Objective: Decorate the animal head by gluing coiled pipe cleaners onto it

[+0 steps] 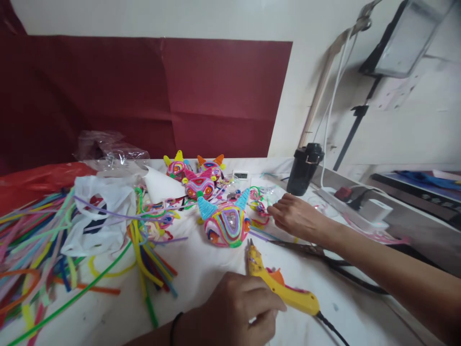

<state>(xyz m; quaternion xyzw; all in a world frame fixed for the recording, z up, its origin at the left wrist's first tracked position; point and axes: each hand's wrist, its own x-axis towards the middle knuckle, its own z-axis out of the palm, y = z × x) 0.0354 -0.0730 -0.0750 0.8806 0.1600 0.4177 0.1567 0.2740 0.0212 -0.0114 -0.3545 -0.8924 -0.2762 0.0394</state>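
My left hand (241,307) is low in the middle, its fingers curled into a pinch; whatever they may hold is hidden. Just beyond its fingertips a yellow hot glue gun (297,298) lies with its nozzle pointing away. My right hand (293,216) reaches over small pipe cleaner scraps (260,209), fingers bent together, and I cannot see what is in them. Between and beyond my hands sits a colourful pipe cleaner animal head (226,226) with blue ears and orange eyes. Black-handled scissors (338,266) lie partly beneath my right forearm.
Several similar heads (200,182) stand at the back beside a small digital display (240,175). Loose pipe cleaners (39,235) and a white plastic bag (103,211) cover the left. A black bottle (305,168) and a power strip (360,216) are at the right.
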